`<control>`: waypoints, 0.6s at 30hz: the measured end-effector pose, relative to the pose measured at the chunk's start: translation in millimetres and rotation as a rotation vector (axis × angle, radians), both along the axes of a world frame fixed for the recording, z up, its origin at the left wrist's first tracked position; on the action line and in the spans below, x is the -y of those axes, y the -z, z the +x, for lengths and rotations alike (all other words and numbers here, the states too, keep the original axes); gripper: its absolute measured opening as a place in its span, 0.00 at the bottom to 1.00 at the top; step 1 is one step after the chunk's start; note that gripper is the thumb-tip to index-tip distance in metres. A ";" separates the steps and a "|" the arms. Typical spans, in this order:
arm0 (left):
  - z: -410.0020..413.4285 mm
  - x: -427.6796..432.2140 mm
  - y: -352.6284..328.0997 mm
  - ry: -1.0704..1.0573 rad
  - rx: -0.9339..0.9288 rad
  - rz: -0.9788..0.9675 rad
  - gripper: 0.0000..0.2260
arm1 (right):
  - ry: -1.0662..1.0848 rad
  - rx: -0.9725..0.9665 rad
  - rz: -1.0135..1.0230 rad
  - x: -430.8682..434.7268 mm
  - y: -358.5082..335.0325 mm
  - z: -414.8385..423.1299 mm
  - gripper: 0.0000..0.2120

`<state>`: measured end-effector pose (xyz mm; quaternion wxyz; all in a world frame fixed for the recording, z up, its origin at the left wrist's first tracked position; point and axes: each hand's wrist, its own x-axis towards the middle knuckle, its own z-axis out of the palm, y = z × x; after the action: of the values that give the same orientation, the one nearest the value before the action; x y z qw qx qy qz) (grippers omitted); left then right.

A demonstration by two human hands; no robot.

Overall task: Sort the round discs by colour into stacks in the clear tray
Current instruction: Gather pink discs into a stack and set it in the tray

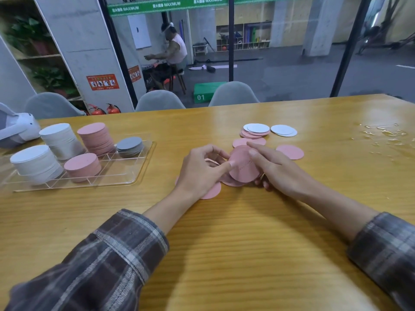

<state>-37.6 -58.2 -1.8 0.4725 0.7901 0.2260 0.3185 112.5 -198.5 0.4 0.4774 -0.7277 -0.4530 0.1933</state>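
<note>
Both hands meet at the table's middle over a small heap of pink discs (243, 168). My right hand (272, 167) grips a bunch of them, tilted up. My left hand (201, 170) touches the top disc with its thumb, more pink discs lying under it. Loose pink discs (290, 151) and white discs (283, 130) lie farther back. The clear tray (125, 173) at left holds two white stacks (36, 163), two pink stacks (96, 138) and a short grey stack (129, 146).
A grey-white soft toy (15, 126) lies at the far left edge. Crumpled clear plastic film (381, 133) sits at the right of the wooden table. Grey chairs (233, 94) stand behind the far edge, with a glass wall beyond.
</note>
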 end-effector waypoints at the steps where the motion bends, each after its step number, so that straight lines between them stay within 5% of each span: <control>1: 0.3 1.3 -0.8 0.001 0.006 -0.007 0.07 | -0.008 0.048 -0.013 0.3 0.8 0.3 0.24; 3: 1.5 1.3 -1.0 0.000 0.011 0.009 0.06 | -0.019 0.119 -0.032 0.8 2.4 0.1 0.26; 6: -0.7 -8.5 -1.8 -0.057 -0.042 0.302 0.04 | 0.004 0.179 -0.023 1.9 2.5 1.0 0.27; 9: -7.9 -24.0 1.0 -0.033 -0.256 0.501 0.12 | 0.048 0.311 -0.011 4.6 -0.4 2.3 0.27; 12: -13.6 -32.5 5.5 0.041 -0.435 0.518 0.22 | 0.053 0.370 -0.021 5.9 -1.9 3.9 0.28; 18: -11.4 -33.4 2.7 0.067 -0.508 0.532 0.26 | -0.011 0.413 -0.094 5.6 -1.3 1.5 0.29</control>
<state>-49.0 -24.8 -4.4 0.1896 0.9461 0.2195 0.1441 114.1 -204.0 1.6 0.3389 -0.7708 -0.5358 0.0636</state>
